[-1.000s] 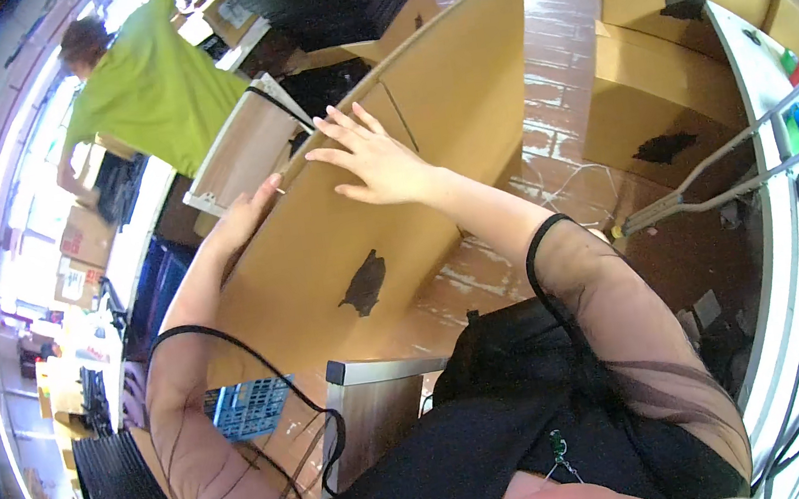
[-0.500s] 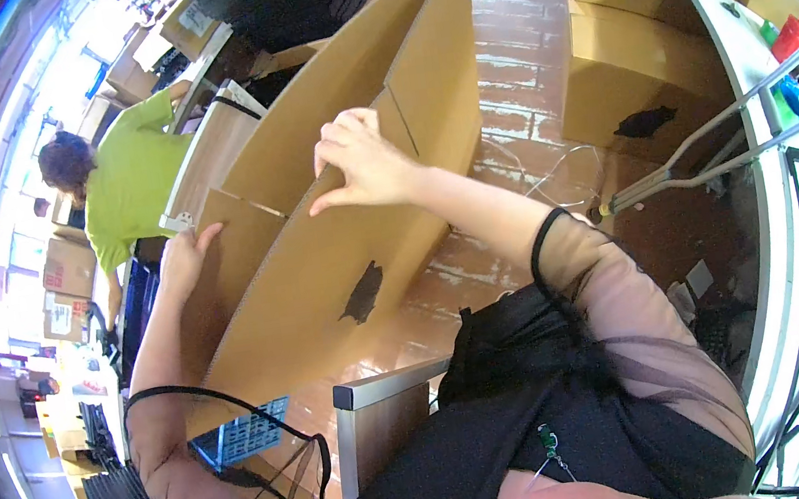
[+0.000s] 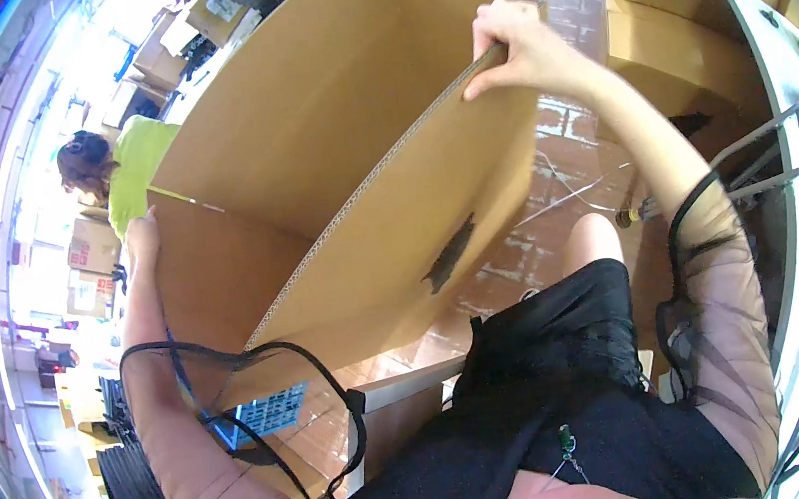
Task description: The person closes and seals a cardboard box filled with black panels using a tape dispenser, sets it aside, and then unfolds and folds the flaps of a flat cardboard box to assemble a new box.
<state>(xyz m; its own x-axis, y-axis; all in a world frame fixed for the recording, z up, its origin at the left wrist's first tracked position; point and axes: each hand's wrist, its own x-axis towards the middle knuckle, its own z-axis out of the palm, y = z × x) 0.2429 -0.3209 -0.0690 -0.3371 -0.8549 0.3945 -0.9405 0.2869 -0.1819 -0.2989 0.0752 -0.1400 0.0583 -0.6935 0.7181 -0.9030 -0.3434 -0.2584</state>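
Note:
A large brown cardboard box (image 3: 350,256) stands tilted before me, its walls spread apart so that I look down into it. A dark printed patch marks its near wall. My right hand (image 3: 514,43) grips the top edge of that wall near its far right corner, thumb inside my view and fingers over the edge. At the left, my left hand (image 3: 142,235) holds the left wall's edge; its fingers are partly hidden behind the cardboard.
More cardboard boxes (image 3: 665,43) stand at the far right, beside a white table (image 3: 786,118) with metal rails. A blue plastic crate (image 3: 270,415) sits low by my left arm, near a wooden-panelled table corner (image 3: 395,407). A person in a yellow-green shirt (image 3: 138,163) is at the left.
The box has opened from a narrow, flattened shape into a wide one. My right hand has moved right and away with the near wall; my left hand has shifted slightly left.

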